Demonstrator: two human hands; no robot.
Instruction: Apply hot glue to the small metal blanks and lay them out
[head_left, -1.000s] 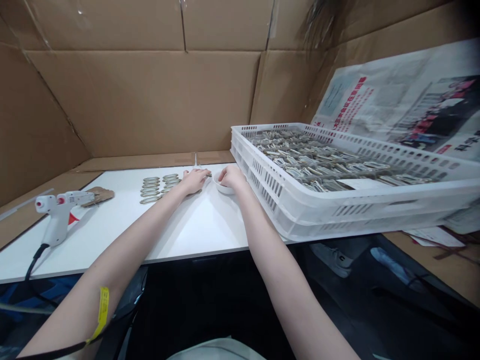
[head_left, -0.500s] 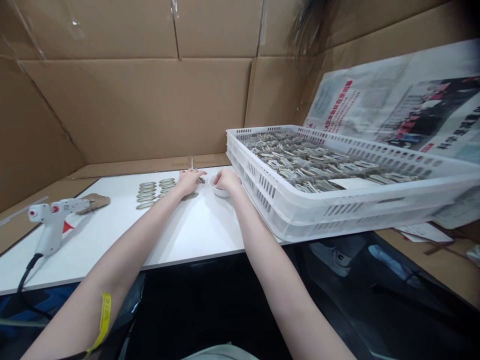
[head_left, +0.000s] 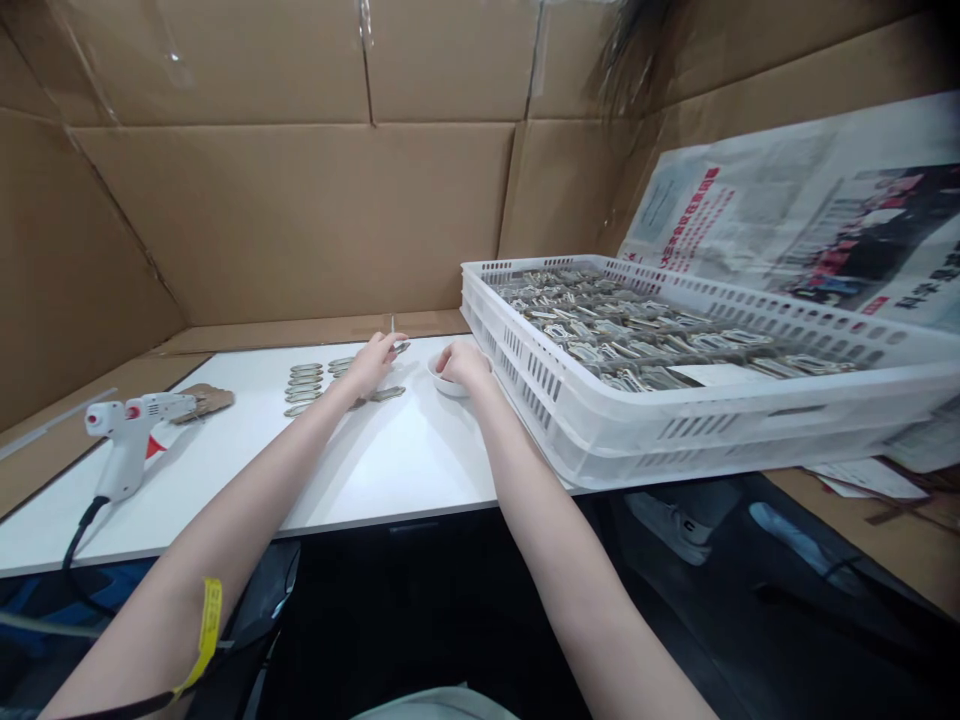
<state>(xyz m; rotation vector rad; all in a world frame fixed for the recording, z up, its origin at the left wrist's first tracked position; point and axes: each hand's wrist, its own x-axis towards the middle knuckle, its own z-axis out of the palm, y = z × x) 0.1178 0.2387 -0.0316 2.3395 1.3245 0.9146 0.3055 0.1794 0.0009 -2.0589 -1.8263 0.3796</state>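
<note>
My left hand (head_left: 375,362) is closed around a thin light stick (head_left: 393,324) that points up from its fingertips, over the white board (head_left: 420,460). Close to those fingers lie small oval metal pieces, one (head_left: 387,394) just to their right. More of these pieces (head_left: 304,382) lie in columns left of the hand. My right hand (head_left: 463,364) reaches into a small white bowl (head_left: 453,388), its fingers bent together; what they pinch inside is too small to make out.
A white and red glue gun (head_left: 135,430) rests at the left beside a torn brown cardboard piece (head_left: 206,400). A large white crate (head_left: 600,430) full of similar metal pieces fills the right. Cardboard walls (head_left: 300,220) surround the board.
The whole view has shifted slightly, with things appearing further right. My left hand has turned a little, with the stick still upright. My right hand remains at the bowl.
</note>
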